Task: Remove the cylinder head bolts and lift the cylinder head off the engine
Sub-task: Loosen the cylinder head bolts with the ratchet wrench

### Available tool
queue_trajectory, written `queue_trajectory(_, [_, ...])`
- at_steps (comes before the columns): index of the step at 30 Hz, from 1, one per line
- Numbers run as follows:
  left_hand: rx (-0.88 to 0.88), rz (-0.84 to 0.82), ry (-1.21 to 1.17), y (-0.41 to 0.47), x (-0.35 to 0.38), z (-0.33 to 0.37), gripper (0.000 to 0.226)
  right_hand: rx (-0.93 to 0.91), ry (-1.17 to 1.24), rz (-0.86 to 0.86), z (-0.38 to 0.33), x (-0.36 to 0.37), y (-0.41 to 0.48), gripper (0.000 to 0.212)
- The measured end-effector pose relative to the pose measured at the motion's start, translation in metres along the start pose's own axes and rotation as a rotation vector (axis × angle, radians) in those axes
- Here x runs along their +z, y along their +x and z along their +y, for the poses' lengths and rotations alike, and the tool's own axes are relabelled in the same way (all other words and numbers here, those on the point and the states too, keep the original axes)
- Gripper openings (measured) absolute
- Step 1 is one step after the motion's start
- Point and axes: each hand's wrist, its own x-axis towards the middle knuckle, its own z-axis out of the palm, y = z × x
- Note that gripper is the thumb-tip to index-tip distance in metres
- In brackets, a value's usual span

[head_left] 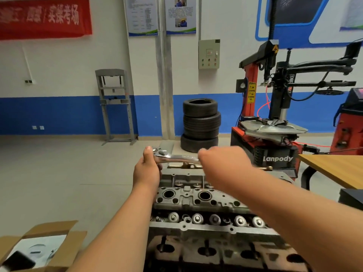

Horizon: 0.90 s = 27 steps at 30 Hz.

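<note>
cylinder head (198, 203) at 6 o'clock, bolted on engine (216, 256). ratchet (176, 157) at 12 o'clock over far end: left hand (146, 170) grips its drive end, right hand (224, 160) fisted round shank. head likely heavy, rigid, oily; lift with 2 hands at ends.

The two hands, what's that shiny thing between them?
A ratchet wrench runs between them: the left hand holds its head, the right hand grips its handle, above the cylinder head. The head view shows it.
</note>
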Motion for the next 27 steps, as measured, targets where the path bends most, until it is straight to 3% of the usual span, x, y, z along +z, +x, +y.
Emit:
queue_trajectory(4, [0.040, -0.069, 0.029, -0.002, 0.001, -0.001, 0.062, 0.075, -0.010, 0.051, 0.023, 0.038, 0.070, 0.026])
queue_trajectory(10, [0.032, -0.087, -0.019, 0.001, 0.002, -0.003, 0.054, 0.140, 0.008, -0.066, -0.002, 0.048, 0.123, 0.038])
queue_trajectory(14, [0.082, -0.051, 0.076, -0.001, 0.004, -0.002, 0.053, 0.129, -0.030, -0.041, 0.007, 0.037, 0.089, 0.031])
queue_trajectory(18, [0.077, -0.013, 0.050, -0.003, 0.005, -0.002, 0.048, 0.029, -0.031, -0.025, 0.003, 0.013, 0.035, 0.008])
queue_trajectory(27, [0.027, -0.075, -0.027, -0.011, 0.004, 0.006, 0.081, -0.086, 0.071, 0.103, -0.003, -0.018, -0.012, 0.013])
